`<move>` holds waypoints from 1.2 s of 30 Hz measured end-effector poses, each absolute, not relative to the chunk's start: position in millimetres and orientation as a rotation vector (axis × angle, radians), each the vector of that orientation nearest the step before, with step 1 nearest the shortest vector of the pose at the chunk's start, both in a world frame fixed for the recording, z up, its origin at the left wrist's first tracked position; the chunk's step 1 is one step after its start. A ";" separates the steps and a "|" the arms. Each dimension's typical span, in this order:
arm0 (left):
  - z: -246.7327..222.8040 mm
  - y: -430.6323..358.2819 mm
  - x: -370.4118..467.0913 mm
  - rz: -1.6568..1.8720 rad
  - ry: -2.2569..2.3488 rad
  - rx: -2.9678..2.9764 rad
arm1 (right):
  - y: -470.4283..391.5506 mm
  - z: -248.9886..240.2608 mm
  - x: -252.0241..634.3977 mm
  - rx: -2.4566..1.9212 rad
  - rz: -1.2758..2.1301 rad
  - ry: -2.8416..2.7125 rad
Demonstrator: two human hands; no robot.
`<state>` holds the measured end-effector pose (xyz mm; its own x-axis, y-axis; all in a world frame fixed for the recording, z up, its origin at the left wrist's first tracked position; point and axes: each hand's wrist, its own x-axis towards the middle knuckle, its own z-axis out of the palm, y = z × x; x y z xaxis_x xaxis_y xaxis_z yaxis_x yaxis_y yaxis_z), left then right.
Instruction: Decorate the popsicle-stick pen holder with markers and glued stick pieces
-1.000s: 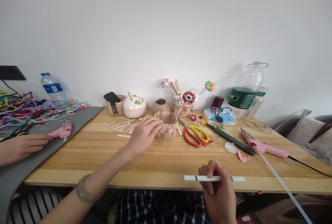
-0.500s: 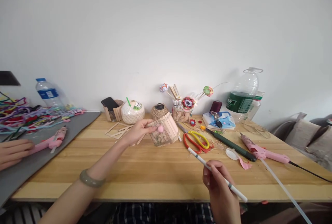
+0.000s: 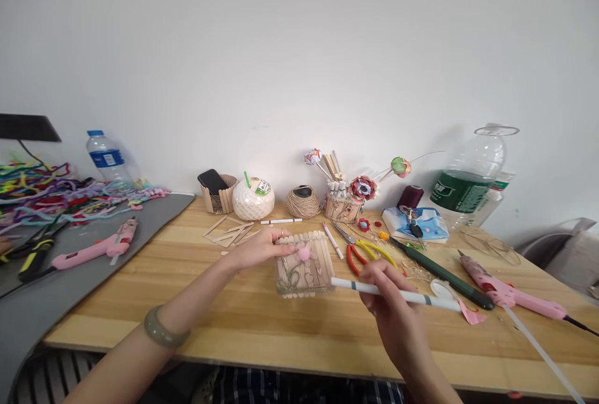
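Observation:
My left hand (image 3: pixel 262 248) grips the upper left rim of a small holder made of craft sticks (image 3: pixel 318 260). Its decorated face, turned towards me, carries a pink pompom (image 3: pixel 304 254), small hearts and a loop of greenish cord. In my right hand (image 3: pixel 395 310) is a slim white marker pen (image 3: pixel 440 302) with dark bands, held almost level. The pen's left end is at the holder's lower right edge; whether they touch I cannot tell. Beyond my right hand lie scissors (image 3: pixel 381 249) with red and yellow handles.
Loose craft sticks (image 3: pixel 231 234), a twine ball (image 3: pixel 302 204) and a coconut (image 3: pixel 253 199) stand behind. On the right are a dark green tool (image 3: pixel 444 276), a pink glue gun (image 3: pixel 500 292) and a large bottle (image 3: pixel 463 189). Another glue gun (image 3: pixel 88 254) lies left on a grey mat.
The craft-stick holder has turned so its decorated face is towards me. My right hand has brought the marker up beside it, more level. The other person's hand has left the left glue gun.

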<state>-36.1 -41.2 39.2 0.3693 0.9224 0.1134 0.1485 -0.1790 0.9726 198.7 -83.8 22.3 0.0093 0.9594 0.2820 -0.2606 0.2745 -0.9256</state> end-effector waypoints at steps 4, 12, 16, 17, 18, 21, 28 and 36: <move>40.9 -41.7 -27.9 1.014 0.976 1.717 | -62.7 33.3 175.3 -0.725 1.146 -1.241; 44.1 -53.5 -9.7 1.107 0.734 2.211 | -48.0 37.8 142.4 -0.663 1.046 -1.145; 38.2 -56.6 -2.5 1.180 0.807 2.358 | -48.3 29.5 138.2 -0.652 1.001 -1.091; 36.3 -56.3 -0.8 1.209 0.838 2.397 | -48.0 27.6 137.6 -0.646 0.997 -1.079; 34.5 -55.7 0.8 1.241 0.865 2.429 | -47.6 26.0 137.0 -0.639 0.994 -1.068; 30.7 -53.2 4.1 1.313 0.930 2.501 | -46.3 23.6 134.6 -0.613 0.997 -1.022; 28.6 -51.7 10.6 1.343 1.087 2.551 | -46.0 25.0 127.4 -0.560 0.981 -0.849; 20.9 -47.9 21.1 1.507 1.220 2.370 | -46.2 31.1 125.5 -0.551 0.898 -0.878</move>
<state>21.1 -47.9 20.9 0.1997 0.6548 0.7289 0.5768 -0.6799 0.4528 125.5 -46.2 31.1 0.3269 0.8482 0.4166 -0.4356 0.5265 -0.7301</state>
